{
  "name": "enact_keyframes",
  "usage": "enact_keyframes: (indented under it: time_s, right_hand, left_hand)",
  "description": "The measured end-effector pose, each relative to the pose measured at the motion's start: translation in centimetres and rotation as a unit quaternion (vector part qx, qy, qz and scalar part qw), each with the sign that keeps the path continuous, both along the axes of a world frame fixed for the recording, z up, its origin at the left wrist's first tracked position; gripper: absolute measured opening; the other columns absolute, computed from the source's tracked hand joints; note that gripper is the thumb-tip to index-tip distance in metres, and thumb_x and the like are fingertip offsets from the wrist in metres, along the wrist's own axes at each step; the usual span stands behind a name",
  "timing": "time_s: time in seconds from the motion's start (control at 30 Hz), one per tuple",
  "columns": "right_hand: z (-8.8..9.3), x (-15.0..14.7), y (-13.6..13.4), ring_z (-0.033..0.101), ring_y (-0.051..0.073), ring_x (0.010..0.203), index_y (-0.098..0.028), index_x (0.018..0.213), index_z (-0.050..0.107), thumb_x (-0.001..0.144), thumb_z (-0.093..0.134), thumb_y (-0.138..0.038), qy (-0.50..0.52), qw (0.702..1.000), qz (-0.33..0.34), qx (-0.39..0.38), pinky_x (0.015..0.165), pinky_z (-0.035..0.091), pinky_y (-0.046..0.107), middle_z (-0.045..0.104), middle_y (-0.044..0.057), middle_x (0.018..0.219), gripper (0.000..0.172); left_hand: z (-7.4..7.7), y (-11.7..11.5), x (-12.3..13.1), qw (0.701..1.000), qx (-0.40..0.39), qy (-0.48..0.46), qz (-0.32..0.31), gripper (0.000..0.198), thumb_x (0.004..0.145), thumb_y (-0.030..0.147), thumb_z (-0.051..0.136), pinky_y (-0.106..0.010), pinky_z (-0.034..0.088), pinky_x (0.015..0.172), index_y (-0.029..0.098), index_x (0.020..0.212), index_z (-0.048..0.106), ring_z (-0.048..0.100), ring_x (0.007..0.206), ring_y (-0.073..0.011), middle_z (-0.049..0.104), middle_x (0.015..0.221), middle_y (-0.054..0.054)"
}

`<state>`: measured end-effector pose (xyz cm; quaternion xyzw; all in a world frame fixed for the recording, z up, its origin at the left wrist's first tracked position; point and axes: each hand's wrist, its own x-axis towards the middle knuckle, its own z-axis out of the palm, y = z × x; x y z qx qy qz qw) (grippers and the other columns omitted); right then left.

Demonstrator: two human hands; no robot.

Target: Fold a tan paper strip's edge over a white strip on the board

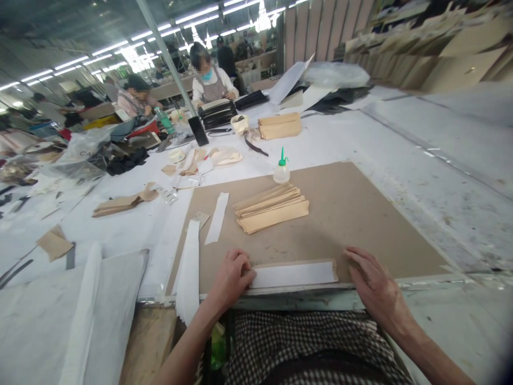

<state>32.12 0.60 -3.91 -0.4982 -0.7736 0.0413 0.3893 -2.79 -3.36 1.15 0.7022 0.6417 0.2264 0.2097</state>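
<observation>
A white strip [294,274] lies flat on a slightly larger tan strip [335,270] at the front edge of a brown board. My left hand [234,275] has its fingers curled, with thumb and fingertips on the left end of the layered strips. Just past their right end, my right hand [374,286] rests with fingers stretched out and nothing in them. Behind the strips is a fanned stack of tan strips [274,214]. A clear squeeze bottle [281,172] with a green nozzle stands at the board's back edge.
White strips [190,267] hang over the board's front left edge, and a single white strip [217,218] lies beside them. The brown board [360,224] covers part of the white table. Tan pieces [279,126], a phone [198,131] and a co-worker [212,83] are farther back.
</observation>
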Motion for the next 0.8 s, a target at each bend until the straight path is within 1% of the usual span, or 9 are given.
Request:
enact_keyframes:
  time_s: [0.07,0.1,0.17,0.23,0.3,0.4,0.6,0.7,0.8]
  right_hand:
    - [1.5,-1.6,-1.0,0.06,0.028,0.117,-0.021,0.128,0.06,0.099,0.043,-0.019,0.009,1.0,0.001,0.009,0.103,0.049,0.049,0.063,0.013,0.127,0.033]
    - [2.2,-2.6,-1.6,0.059,0.027,0.118,-0.022,0.13,0.059,0.099,0.044,-0.016,0.017,0.999,0.025,0.01,0.104,0.048,0.048,0.062,0.012,0.128,0.035]
    - [3.4,-5.1,-2.9,0.059,0.024,0.119,-0.024,0.131,0.058,0.097,0.044,-0.01,0.027,0.992,0.123,-0.009,0.104,0.049,0.043,0.063,0.01,0.127,0.039]
    - [3.9,-7.9,-3.9,0.059,0.021,0.117,-0.024,0.13,0.059,0.095,0.042,-0.005,0.021,0.971,0.236,-0.041,0.102,0.052,0.039,0.064,0.009,0.126,0.043]
    - [3.8,-10.4,-4.3,0.059,0.021,0.114,-0.021,0.127,0.06,0.092,0.041,-0.002,-0.002,0.95,0.301,-0.079,0.1,0.054,0.039,0.065,0.009,0.123,0.044]
    - [3.1,-13.1,-4.0,0.057,0.024,0.111,-0.018,0.12,0.062,0.086,0.045,0.001,-0.041,0.94,0.314,-0.129,0.098,0.053,0.043,0.065,0.01,0.119,0.042]
    - [2.6,-14.0,-3.0,0.055,0.023,0.106,-0.018,0.111,0.064,0.083,0.047,0.002,-0.033,0.94,0.298,-0.163,0.095,0.053,0.04,0.064,0.009,0.114,0.039]
    - [2.6,-13.8,-3.1,0.055,0.024,0.107,-0.018,0.113,0.064,0.083,0.046,0.002,-0.031,0.938,0.303,-0.163,0.095,0.053,0.041,0.063,0.009,0.115,0.04]
    - [2.5,-13.7,-3.0,0.054,0.024,0.11,-0.018,0.114,0.064,0.086,0.044,0.001,-0.023,0.935,0.313,-0.164,0.098,0.051,0.042,0.063,0.009,0.116,0.039]
  left_hand:
    - [0.2,0.1,0.0,1.0,-0.021,-0.015,-0.009,0.011,0.08,0.014,0.06,-0.032,0.045,0.082,0.021,0.075,0.053,0.055,0.092,-0.0192,0.059,0.095,-0.002]
    - [0.3,0.1,0.0,0.999,-0.031,-0.021,-0.009,0.011,0.08,0.015,0.059,-0.03,0.043,0.076,0.021,0.075,0.052,0.055,0.085,-0.0178,0.058,0.089,-0.001]
    - [0.3,0.0,0.1,0.998,-0.051,-0.033,0.001,0.011,0.08,0.016,0.058,-0.028,0.037,0.066,0.021,0.075,0.051,0.05,0.071,-0.0158,0.054,0.075,0.003]
    - [0.2,0.0,0.1,0.996,-0.066,-0.05,0.023,0.009,0.079,0.017,0.059,-0.028,0.033,0.062,0.022,0.079,0.052,0.047,0.064,-0.0147,0.05,0.068,0.005]
    - [-0.1,0.1,-0.1,0.993,-0.08,-0.081,0.038,0.017,0.078,0.019,0.062,-0.028,0.033,0.061,0.021,0.093,0.055,0.048,0.062,-0.0138,0.052,0.069,0.006]
    - [-0.6,0.3,-1.0,0.981,-0.112,-0.153,0.036,0.046,0.078,0.025,0.064,-0.027,0.04,0.062,0.02,0.121,0.05,0.055,0.065,-0.0138,0.059,0.077,0.005]
    - [-0.6,-0.3,-2.8,0.944,-0.187,-0.271,0.022,0.036,0.09,0.041,0.053,-0.025,0.048,0.056,0.015,0.114,0.056,0.059,0.058,-0.0122,0.066,0.076,-0.001]
    - [-0.6,-1.5,-2.8,0.943,-0.168,-0.285,0.026,0.037,0.092,0.031,0.05,-0.028,0.053,0.07,0.018,0.126,0.053,0.065,0.077,-0.0148,0.071,0.095,-0.004]
    - [-1.4,-2.7,-2.3,0.967,-0.086,-0.239,0.014,0.042,0.092,0.021,0.048,-0.035,0.051,0.093,0.023,0.134,0.051,0.064,0.103,-0.0177,0.069,0.11,-0.005]
